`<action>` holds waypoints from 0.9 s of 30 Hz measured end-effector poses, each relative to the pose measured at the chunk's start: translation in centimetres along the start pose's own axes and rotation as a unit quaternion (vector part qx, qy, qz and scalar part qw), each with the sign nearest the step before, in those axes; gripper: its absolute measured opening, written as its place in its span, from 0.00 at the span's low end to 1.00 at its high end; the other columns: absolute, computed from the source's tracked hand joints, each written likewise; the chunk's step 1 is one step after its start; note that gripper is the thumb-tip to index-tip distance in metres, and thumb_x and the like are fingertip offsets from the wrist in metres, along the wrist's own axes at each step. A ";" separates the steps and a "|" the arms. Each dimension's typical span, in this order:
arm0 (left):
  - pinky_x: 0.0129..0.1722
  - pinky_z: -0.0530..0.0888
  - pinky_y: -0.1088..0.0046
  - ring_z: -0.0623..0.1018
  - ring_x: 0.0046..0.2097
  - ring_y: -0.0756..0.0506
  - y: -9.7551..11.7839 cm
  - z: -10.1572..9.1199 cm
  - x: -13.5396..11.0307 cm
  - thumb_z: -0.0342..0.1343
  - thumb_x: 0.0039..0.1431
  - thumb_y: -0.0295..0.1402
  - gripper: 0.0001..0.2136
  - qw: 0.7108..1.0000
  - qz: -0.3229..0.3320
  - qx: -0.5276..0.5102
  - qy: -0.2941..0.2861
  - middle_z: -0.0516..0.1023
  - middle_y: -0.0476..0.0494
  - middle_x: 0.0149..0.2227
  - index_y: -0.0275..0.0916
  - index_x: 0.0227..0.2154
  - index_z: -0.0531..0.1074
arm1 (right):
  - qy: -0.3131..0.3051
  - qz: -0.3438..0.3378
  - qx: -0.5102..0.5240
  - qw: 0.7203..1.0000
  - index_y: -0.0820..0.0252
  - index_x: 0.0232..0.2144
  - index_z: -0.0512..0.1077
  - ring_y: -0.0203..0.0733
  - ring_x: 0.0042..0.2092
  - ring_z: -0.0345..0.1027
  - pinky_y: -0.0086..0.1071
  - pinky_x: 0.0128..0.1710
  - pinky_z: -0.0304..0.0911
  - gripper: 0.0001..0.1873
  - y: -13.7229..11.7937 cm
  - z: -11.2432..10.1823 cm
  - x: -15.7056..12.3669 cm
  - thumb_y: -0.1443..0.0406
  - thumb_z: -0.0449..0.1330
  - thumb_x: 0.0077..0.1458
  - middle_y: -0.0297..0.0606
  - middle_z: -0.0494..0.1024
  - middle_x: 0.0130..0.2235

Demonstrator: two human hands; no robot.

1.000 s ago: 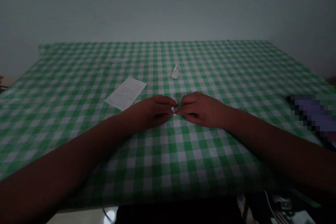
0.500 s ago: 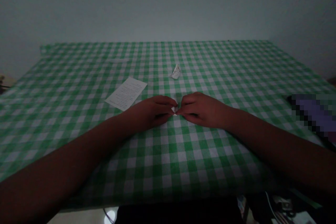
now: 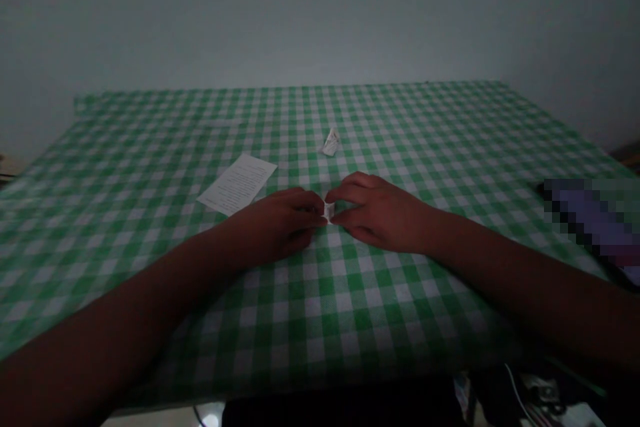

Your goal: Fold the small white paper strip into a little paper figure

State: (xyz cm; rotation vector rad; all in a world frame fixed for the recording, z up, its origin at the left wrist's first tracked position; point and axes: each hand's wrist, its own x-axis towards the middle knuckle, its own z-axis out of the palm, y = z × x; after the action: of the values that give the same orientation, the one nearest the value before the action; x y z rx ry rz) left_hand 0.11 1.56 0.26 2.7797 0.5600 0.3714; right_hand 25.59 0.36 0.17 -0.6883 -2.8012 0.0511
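Note:
My left hand (image 3: 280,223) and my right hand (image 3: 380,210) rest on a green and white checked tablecloth (image 3: 350,293), fingertips meeting in the middle. Between them they pinch a small folded piece of white paper (image 3: 329,211), of which only a sliver shows. Both hands are closed in a pinch on it. A second small folded white paper (image 3: 331,143) lies on the cloth a little beyond the hands.
A white printed sheet (image 3: 238,183) lies flat to the left of the hands. A blurred purple object (image 3: 595,220) sits at the table's right edge. A plain wall stands behind the table. Cables and clutter show below the front edge at lower right.
Both hands have shifted slightly left and nearer, still pinching the small paper; the camera has tipped a little, so the table sits lower in the picture.

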 end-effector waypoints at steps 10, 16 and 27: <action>0.54 0.73 0.64 0.74 0.52 0.44 0.1 -0.6 -0.2 0.53 0.62 0.25 0.15 0.999 -0.013 -0.012 -0.029 0.74 0.40 0.51 0.40 0.51 0.75 | -0.055 0.031 0.015 0.998 0.52 0.51 0.76 0.51 0.55 0.64 0.46 0.51 0.61 0.16 0.5 -0.7 -0.5 0.66 0.57 0.63 0.38 0.74 0.58; 0.55 0.72 0.60 0.73 0.53 0.41 0.6 -0.9 -0.1 0.53 0.61 0.25 0.17 0.999 -0.015 0.017 -0.042 0.74 0.39 0.53 0.38 0.52 0.74 | -0.072 0.052 0.030 0.996 0.48 0.54 0.74 0.51 0.54 0.65 0.47 0.50 0.60 0.19 0.7 -1.2 -0.6 0.67 0.58 0.62 0.37 0.74 0.59; 0.58 0.71 0.55 0.69 0.60 0.37 0.8 -0.7 -0.4 0.54 0.59 0.25 0.18 0.999 -0.023 0.030 -0.016 0.67 0.36 0.60 0.40 0.52 0.74 | -0.067 0.037 0.058 0.995 0.49 0.55 0.73 0.51 0.56 0.63 0.48 0.52 0.59 0.20 1.0 -1.1 -0.7 0.67 0.56 0.63 0.37 0.73 0.60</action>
State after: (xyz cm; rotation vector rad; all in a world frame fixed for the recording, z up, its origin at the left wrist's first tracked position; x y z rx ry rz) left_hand -0.18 0.86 1.13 2.8201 0.6354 0.3040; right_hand 26.96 0.89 1.01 -0.7878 -2.8696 0.2801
